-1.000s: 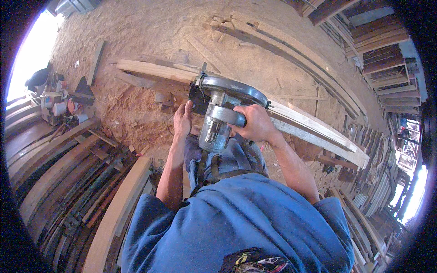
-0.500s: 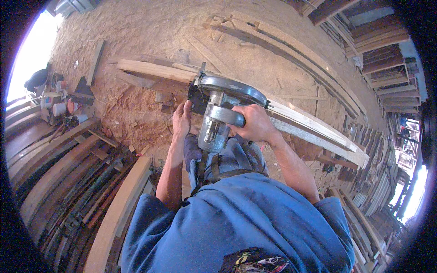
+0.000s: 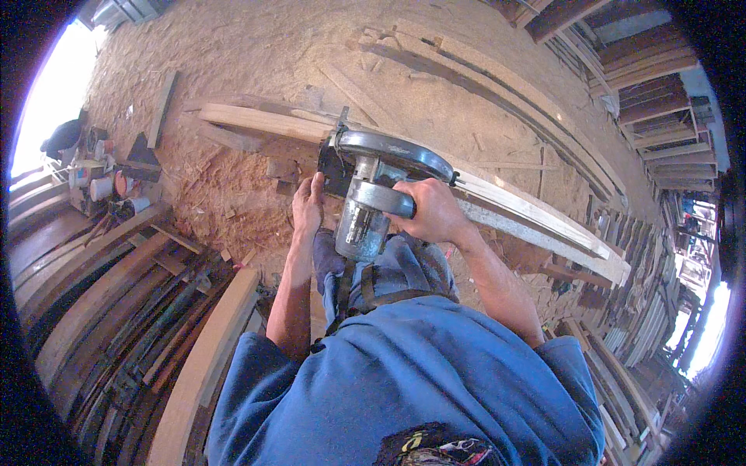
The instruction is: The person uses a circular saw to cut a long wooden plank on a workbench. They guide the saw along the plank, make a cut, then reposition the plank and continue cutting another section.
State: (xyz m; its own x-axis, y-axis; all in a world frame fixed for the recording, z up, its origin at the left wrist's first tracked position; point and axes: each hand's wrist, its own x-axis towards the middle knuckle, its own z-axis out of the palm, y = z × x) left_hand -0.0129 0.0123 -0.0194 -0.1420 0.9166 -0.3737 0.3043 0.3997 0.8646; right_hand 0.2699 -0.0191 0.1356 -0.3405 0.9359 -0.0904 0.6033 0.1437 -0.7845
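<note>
A circular saw [image 3: 361, 221] with a worn metal motor housing and rounded blade guard rests across a long pale timber plank [image 3: 536, 206]. My right hand [image 3: 432, 211] is wrapped around the saw's rear handle. At the saw's left side, my left hand [image 3: 308, 203] grips the edge of its dark base plate [image 3: 334, 181], with some fingers hidden beneath. The plank runs out on both sides of the saw, its left part [image 3: 256, 118] bare and light brown. The blade is hidden by the guard and body.
Sawdust covers the ground [image 3: 233, 54]. Beyond the saw lie long timber beams [image 3: 497, 78]. Stacked boards [image 3: 101, 311] fill the lower left, near small containers [image 3: 101, 186]. A pale beam [image 3: 206, 365] lies beside my left arm. Timber racks [image 3: 660, 116] stand at the right.
The circular saw has slid very slightly left along the plank, with both hands moving along with it. The plank stays where it was.
</note>
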